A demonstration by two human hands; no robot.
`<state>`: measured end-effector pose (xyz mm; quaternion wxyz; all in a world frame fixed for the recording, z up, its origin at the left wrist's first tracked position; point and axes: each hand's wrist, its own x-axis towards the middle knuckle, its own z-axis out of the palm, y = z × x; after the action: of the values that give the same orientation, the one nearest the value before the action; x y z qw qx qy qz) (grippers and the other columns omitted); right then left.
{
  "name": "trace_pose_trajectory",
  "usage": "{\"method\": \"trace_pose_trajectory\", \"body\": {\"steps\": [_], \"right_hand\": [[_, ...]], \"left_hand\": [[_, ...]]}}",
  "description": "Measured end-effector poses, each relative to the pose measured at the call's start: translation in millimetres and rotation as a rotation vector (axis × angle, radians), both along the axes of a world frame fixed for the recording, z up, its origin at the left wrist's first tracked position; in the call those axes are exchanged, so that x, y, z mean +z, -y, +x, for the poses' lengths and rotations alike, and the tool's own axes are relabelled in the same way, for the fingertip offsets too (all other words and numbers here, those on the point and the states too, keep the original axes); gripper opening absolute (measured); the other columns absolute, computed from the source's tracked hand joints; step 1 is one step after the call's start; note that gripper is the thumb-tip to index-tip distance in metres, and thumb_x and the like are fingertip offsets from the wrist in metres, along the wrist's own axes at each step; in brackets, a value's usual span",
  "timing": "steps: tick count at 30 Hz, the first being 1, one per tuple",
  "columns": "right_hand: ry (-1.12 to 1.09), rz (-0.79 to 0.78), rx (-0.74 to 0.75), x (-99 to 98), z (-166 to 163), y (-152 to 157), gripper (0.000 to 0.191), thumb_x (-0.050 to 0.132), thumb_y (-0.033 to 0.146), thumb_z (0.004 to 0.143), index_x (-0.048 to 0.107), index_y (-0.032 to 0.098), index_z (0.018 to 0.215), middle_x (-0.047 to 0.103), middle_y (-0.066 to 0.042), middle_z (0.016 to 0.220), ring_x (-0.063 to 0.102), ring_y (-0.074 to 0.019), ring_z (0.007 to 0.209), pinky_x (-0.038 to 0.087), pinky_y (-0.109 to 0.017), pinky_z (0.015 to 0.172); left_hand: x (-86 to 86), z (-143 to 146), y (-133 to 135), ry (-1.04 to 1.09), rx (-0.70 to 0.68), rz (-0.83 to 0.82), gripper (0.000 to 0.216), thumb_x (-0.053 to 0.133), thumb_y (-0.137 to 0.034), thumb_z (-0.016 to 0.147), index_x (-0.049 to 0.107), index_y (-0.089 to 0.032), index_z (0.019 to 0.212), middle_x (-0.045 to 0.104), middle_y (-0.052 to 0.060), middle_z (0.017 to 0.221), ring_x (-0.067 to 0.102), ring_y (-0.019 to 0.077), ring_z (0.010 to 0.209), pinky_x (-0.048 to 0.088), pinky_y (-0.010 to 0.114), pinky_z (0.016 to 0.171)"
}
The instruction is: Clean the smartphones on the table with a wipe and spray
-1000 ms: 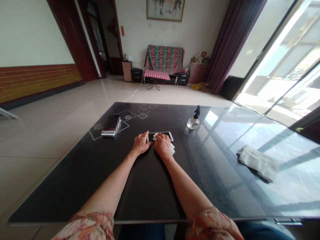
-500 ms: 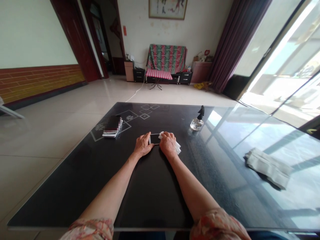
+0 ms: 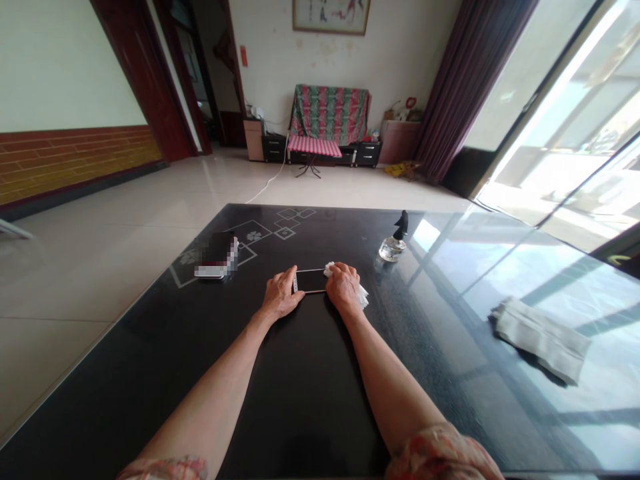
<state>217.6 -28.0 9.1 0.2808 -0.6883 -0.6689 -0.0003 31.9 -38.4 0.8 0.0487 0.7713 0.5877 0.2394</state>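
Note:
A smartphone (image 3: 311,281) lies flat on the dark glossy table (image 3: 295,373), its black screen facing up. My left hand (image 3: 281,293) grips the phone's left end, with the thumb along the near edge and the fingers at the far side. At the other end, my right hand (image 3: 343,285) is closed on a crumpled white tissue (image 3: 363,297) and presses it on the phone's right part. Part of the tissue pokes out on both sides of that hand; the phone's right end is hidden beneath it.
A clear spray bottle with a black trigger (image 3: 393,248) stands beyond my right hand. Folded grey cloth (image 3: 543,339) lies at the table's right. To the left is a partly pixelated stack of phone-like items (image 3: 213,270). A striped small table (image 3: 315,146) stands across the room.
My right hand has slid rightward along the phone with the tissue, so more of the screen shows. The left hand keeps its hold. The view has shifted slightly.

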Motion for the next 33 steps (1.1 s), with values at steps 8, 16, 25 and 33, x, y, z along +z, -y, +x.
{"method": "trace_pose_trajectory", "body": {"steps": [8, 16, 25, 33], "right_hand": [[0.030, 0.040, 0.109, 4.2, -15, 7, 0.029, 0.043, 0.024, 0.093, 0.070, 0.023, 0.103, 0.060, -0.008, 0.119, 0.049, -0.0242, 0.104, 0.037, -0.034, 0.089], [0.058, 0.022, 0.351, 5.5, -31, 11, 0.031, 0.046, 0.021, 0.092, 0.069, 0.026, 0.113, 0.061, -0.006, 0.120, 0.050, -0.0227, 0.105, 0.038, -0.034, 0.092], [-0.067, -0.013, -0.054, 0.9, 3, -1, 0.030, 0.046, 0.020, 0.091, 0.072, 0.023, 0.105, 0.061, -0.008, 0.119, 0.048, -0.0260, 0.106, 0.035, -0.036, 0.089], [0.050, 0.061, 0.238, 2.6, -14, 6, 0.024, 0.050, 0.028, 0.092, 0.070, 0.026, 0.105, 0.063, -0.004, 0.121, 0.048, -0.0244, 0.109, 0.033, -0.037, 0.095]], "left_hand": [[6.0, -2, -3, 0.042, 0.004, -0.030, 0.074, 0.067, -0.033, 0.073, 0.044, -0.018, 0.141, 0.058, 0.010, 0.136, 0.053, 0.0291, 0.124, 0.044, 0.039, 0.104], [2.1, -5, -9, 0.078, -0.014, -0.007, 0.076, 0.070, -0.034, 0.069, 0.046, -0.020, 0.140, 0.064, 0.008, 0.128, 0.057, 0.0292, 0.120, 0.049, 0.037, 0.098], [4.2, -5, -7, 0.078, -0.033, -0.015, 0.072, 0.069, -0.031, 0.073, 0.046, -0.017, 0.140, 0.058, 0.010, 0.136, 0.054, 0.0282, 0.124, 0.045, 0.038, 0.105], [4.5, -5, -7, 0.110, -0.017, -0.058, 0.077, 0.069, -0.030, 0.071, 0.043, -0.017, 0.142, 0.059, 0.011, 0.134, 0.056, 0.0281, 0.122, 0.044, 0.039, 0.105]]}}
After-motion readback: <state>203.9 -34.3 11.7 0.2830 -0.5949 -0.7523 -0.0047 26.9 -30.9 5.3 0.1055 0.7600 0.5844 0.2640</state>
